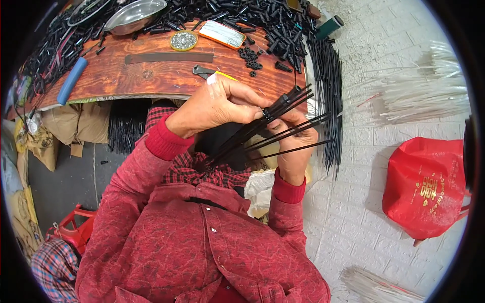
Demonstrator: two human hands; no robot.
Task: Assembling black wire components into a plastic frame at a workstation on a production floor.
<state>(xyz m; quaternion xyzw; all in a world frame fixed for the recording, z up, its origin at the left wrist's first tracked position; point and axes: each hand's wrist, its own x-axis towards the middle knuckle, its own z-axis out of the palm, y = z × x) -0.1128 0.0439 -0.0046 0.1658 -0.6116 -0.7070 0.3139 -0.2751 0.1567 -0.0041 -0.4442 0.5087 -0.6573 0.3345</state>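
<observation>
Over the table's near edge, my left hand [217, 106] pinches with thumb and forefinger at the end of a short black tubular fitting [278, 105]. A strip of white tape shows on the back of that hand. My right hand [295, 149] is closed around several thin black rods [298, 127], which fan out to the right and run down toward my lap. Its thumb presses close to my left fingertips, at the fitting. Whether a rod sits inside the fitting is too small to tell. Behind my left hand lie pincers [203, 70] with a yellow handle.
On the wooden table [111, 81] are a flat brown bar [169, 58], a dish of small metal bits [183, 40], an orange tray of thin pins [222, 34], black rings [250, 58] and heaped black fittings [288, 43]. Rods [328, 101] hang right; a red bag [427, 187] stands beyond.
</observation>
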